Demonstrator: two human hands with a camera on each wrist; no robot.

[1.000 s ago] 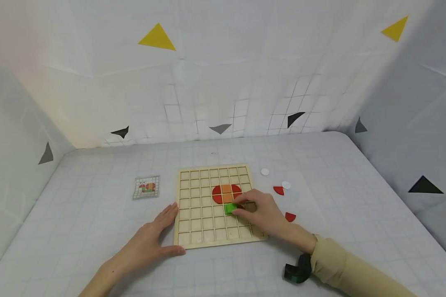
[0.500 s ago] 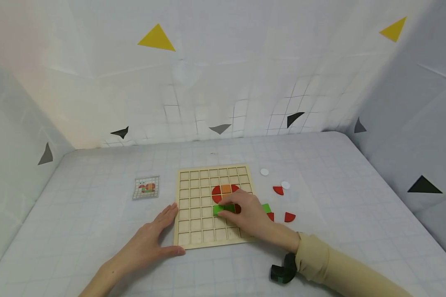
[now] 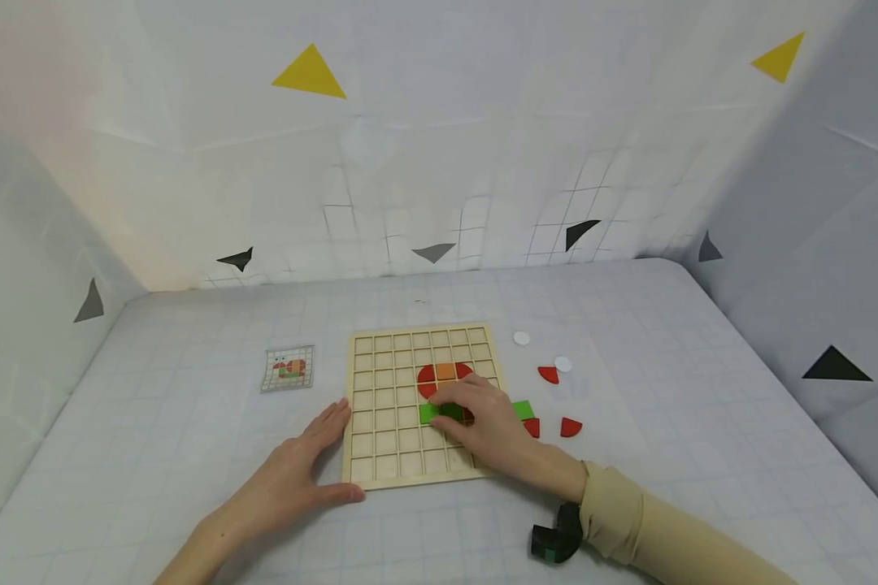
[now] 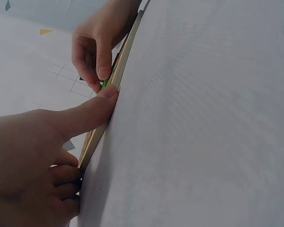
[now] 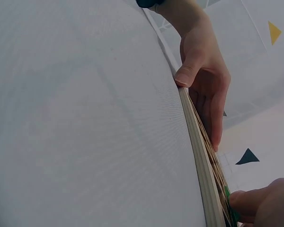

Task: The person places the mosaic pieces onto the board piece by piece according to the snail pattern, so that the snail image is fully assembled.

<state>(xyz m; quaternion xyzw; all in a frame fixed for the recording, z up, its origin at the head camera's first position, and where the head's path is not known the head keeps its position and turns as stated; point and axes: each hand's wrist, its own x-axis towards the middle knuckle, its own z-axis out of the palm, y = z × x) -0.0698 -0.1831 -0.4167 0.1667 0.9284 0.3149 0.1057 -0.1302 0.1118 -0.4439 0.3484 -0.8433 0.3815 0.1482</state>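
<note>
My left hand point(image 3: 296, 471) lies with fingers straight and thumb spread against the left side and near corner of the wooden board point(image 3: 384, 444), holding nothing; my right hand point(image 3: 488, 424) pinches a green square point(image 3: 427, 413) between thumb and forefinger, down in one of the board's middle cells; a second green square point(image 3: 449, 412) sits just beside it, shaded by my fingers; above them are an orange square point(image 3: 445, 371) and red quarters point(image 3: 426, 374), partly hidden by my hand; the picture card point(image 3: 289, 369) lies left of the board; loose red wedges point(image 3: 571, 427) and white discs point(image 3: 522, 338) lie to its right.
</note>
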